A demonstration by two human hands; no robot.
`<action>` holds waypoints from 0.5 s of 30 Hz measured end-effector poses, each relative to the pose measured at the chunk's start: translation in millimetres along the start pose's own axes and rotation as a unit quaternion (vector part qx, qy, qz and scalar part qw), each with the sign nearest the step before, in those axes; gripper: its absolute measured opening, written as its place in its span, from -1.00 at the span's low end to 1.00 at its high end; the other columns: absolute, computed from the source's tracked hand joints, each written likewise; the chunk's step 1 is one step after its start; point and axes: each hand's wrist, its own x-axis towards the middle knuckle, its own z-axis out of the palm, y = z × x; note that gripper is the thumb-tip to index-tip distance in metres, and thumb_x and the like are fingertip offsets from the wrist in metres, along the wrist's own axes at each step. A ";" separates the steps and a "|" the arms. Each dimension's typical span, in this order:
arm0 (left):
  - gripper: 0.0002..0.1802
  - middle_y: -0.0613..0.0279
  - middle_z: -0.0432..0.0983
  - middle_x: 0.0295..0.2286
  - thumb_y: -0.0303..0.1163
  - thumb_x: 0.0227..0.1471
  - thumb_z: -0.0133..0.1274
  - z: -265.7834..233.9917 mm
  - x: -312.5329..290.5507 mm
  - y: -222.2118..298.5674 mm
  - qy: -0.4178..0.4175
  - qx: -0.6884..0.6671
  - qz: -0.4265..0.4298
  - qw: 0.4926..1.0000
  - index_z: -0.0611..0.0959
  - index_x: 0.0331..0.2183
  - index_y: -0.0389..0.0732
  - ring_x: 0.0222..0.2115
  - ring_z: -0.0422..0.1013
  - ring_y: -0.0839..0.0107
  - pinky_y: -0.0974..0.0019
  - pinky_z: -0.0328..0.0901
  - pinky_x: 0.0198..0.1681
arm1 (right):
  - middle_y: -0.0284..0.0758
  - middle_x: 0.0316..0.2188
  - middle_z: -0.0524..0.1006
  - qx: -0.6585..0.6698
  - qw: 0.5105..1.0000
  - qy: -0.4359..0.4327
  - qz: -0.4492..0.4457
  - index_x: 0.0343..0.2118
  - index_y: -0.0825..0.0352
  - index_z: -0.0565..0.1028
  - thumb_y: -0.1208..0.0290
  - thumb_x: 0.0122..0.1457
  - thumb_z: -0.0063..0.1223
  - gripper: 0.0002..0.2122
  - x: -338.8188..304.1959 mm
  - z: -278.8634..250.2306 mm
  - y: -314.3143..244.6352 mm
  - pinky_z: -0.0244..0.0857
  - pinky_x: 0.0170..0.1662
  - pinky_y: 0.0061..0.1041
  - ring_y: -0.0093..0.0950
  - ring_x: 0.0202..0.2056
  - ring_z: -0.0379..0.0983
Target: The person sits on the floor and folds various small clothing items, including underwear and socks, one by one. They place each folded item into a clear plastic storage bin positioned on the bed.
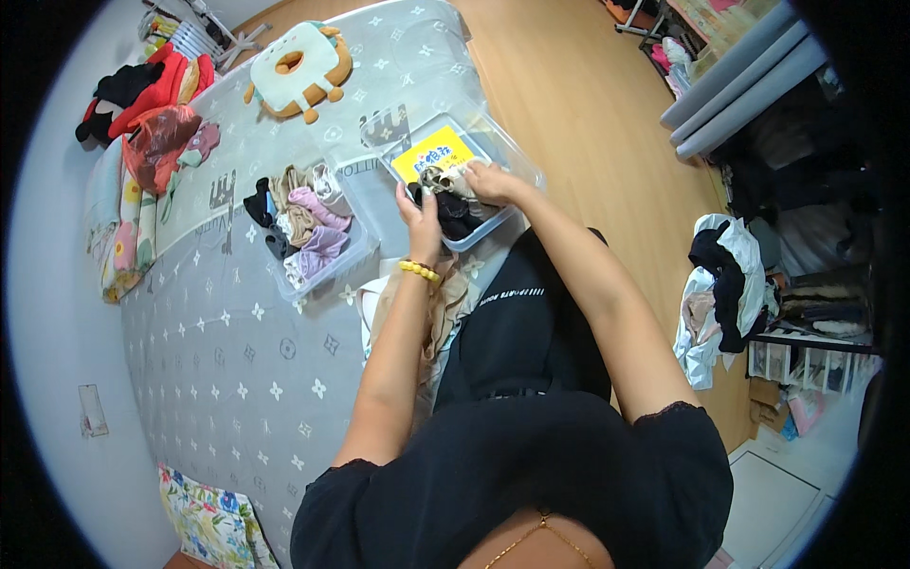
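Note:
In front of me a clear plastic storage box (519, 171) rests on the bed. A yellow card (434, 152) lies at its far side and dark rolled clothes (457, 211) fill its near part. My left hand (420, 223) is closed at the box's left side, a bit of black cloth between thumb and fingers. Inside the box, my right hand (490, 182) is closed on a whitish cloth piece (462, 180), its fingertips partly hidden. Left of it, a second clear box (353, 254) holds several rolled garments (308, 213) in black, beige, lilac and white.
Beige and white clothes (453, 303) lie beside my leg on the grey patterned bed (246, 332). A toast-shaped plush cushion (301, 71) lies farther off. Red bags and clothes (161, 133) are piled at the far left. White and black fabric (718, 284) sits on the right.

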 end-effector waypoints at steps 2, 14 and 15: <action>-0.41 0.13 0.18 0.14 -0.18 0.26 -0.08 -32.9 -6.8 22.7 -0.039 0.027 -0.082 0.995 0.20 0.21 -0.20 0.06 0.20 0.39 0.35 0.25 -0.02 | 0.11 0.13 0.30 -0.017 0.999 0.008 0.033 0.17 0.28 0.31 0.01 0.30 -0.27 -0.48 -8.6 -17.7 -8.5 0.15 0.18 -0.14 0.05 0.14 0.24; -0.74 0.11 0.43 -0.13 -0.35 -0.11 0.20 -122.1 -117.5 47.6 -0.163 0.496 0.134 0.842 0.59 -0.29 -0.18 -0.03 0.26 0.00 -0.05 0.14 0.02 | -0.10 -0.22 0.50 0.112 0.963 0.034 -0.243 -0.17 0.33 0.47 0.45 0.08 0.07 -0.77 -171.5 46.8 -42.2 0.37 -0.14 -0.20 -0.08 -0.13 0.45; -0.77 0.12 0.43 -0.12 -0.35 -0.08 0.19 -122.5 -117.6 41.3 -0.164 0.499 0.140 0.839 0.58 -0.32 -0.19 -0.02 0.26 -0.01 -0.06 0.13 0.01 | -0.11 -0.16 0.48 0.101 0.962 0.040 -0.249 -0.08 0.30 0.45 0.47 0.06 0.08 -0.69 -175.1 65.5 -38.4 0.37 -0.12 -0.19 -0.08 -0.12 0.44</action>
